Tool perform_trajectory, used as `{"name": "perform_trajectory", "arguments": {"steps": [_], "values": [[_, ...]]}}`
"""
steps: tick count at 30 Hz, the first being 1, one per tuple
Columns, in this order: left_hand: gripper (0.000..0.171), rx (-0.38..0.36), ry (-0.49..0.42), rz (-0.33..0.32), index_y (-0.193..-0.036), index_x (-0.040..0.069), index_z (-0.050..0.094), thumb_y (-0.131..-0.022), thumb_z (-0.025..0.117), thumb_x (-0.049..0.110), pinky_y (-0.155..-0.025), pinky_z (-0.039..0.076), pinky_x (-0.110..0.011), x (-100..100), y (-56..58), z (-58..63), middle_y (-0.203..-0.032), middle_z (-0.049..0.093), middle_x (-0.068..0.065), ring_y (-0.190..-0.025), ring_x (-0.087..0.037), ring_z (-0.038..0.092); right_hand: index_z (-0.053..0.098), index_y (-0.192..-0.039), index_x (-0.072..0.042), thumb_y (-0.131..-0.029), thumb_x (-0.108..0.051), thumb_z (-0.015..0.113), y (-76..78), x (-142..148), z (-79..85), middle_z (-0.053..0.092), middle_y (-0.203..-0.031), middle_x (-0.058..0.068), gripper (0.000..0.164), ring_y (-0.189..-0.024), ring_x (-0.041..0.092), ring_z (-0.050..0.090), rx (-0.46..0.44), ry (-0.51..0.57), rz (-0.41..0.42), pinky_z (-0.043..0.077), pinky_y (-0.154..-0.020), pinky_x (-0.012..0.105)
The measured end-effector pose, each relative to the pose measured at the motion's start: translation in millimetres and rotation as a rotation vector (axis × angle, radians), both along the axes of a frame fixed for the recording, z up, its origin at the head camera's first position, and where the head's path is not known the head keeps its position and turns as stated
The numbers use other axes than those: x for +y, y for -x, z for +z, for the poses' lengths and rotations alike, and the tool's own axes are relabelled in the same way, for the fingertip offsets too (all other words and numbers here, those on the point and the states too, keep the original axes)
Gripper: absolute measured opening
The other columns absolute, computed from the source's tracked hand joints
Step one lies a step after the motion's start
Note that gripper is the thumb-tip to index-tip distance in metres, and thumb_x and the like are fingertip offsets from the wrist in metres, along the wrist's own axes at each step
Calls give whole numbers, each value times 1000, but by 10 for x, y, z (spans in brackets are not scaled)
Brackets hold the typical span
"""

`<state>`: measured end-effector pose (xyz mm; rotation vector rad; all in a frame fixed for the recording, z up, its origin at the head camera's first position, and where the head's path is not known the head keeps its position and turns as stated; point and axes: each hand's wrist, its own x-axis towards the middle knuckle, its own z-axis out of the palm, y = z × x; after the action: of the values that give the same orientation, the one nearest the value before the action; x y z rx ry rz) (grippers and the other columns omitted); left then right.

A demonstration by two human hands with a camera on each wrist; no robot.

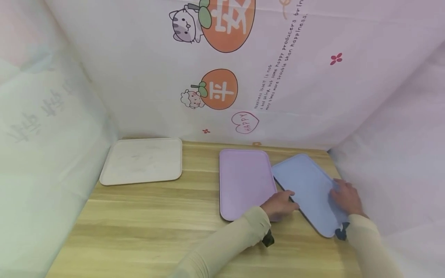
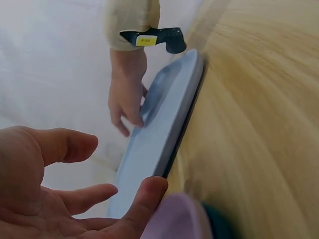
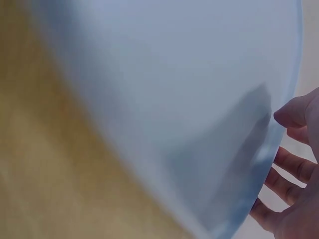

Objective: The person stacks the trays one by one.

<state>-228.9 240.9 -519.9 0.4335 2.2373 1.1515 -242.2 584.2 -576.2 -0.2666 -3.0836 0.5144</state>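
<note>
A light blue tray (image 1: 304, 189) lies at a slant on the right side of the wooden table. My right hand (image 1: 347, 197) holds its right edge; in the right wrist view the thumb (image 3: 291, 112) is at the rim, and the other fingertips pass behind the edge. Over the near right corner of a purple tray (image 1: 245, 181), my left hand (image 1: 281, 203) reaches toward the blue tray's left edge. Its thumb and fingers are spread apart in the left wrist view, with one fingertip (image 2: 153, 186) overlapping that edge.
A white tray (image 1: 142, 160) lies at the back left of the wooden table (image 1: 146, 224). Pale printed cloth (image 1: 149, 77) rises behind the table, and plain cloth (image 1: 399, 154) hangs close along the right side.
</note>
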Motion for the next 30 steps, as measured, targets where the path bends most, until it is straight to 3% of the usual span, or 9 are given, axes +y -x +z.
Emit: {"name": "perform_trajectory", "arguments": {"steps": [4, 13, 19, 25, 30], "values": [[59, -66, -31, 37, -158, 28, 57, -101, 70, 38, -117, 49, -30, 54, -32, -31, -155, 64, 5, -134, -12, 62, 35, -159, 12, -106, -21, 48, 72, -51, -29, 34, -154, 48, 64, -136, 73, 34, -65, -8, -21, 35, -109, 85], [61, -184, -123, 59, -159, 28, 55, -101, 70, 34, -119, 49, -38, 132, 4, -59, -160, 59, 1, -142, -17, 58, 32, -161, 12, -108, -25, 47, 158, -93, -25, 36, -155, 47, 67, -139, 72, 35, -74, -19, 2, 34, -112, 84], [58, -206, -167, 55, -157, 26, 57, -101, 71, 32, -114, 52, -34, 152, 33, -77, -153, 64, -2, -132, -15, 63, 28, -164, 11, -110, -32, 46, 188, -118, 6, 34, -158, 47, 72, -142, 72, 33, -113, -19, -4, 33, -114, 83], [56, -278, -283, 86, -154, 27, 60, -100, 74, 27, -112, 53, -38, 192, 15, -91, -150, 65, -4, -124, -16, 66, 30, -162, 13, -112, -44, 44, 172, -131, 72, 33, -157, 49, 78, -141, 73, 32, -130, -8, -3, 34, -114, 83], [55, -250, -309, 128, -150, 29, 63, -98, 76, 24, -106, 55, -38, 190, -8, -95, -139, 69, -4, -113, -13, 66, 35, -155, 22, -113, -40, 45, 176, -140, 95, 36, -155, 50, 77, -142, 71, 34, -122, 9, 3, 32, -119, 78]]}}
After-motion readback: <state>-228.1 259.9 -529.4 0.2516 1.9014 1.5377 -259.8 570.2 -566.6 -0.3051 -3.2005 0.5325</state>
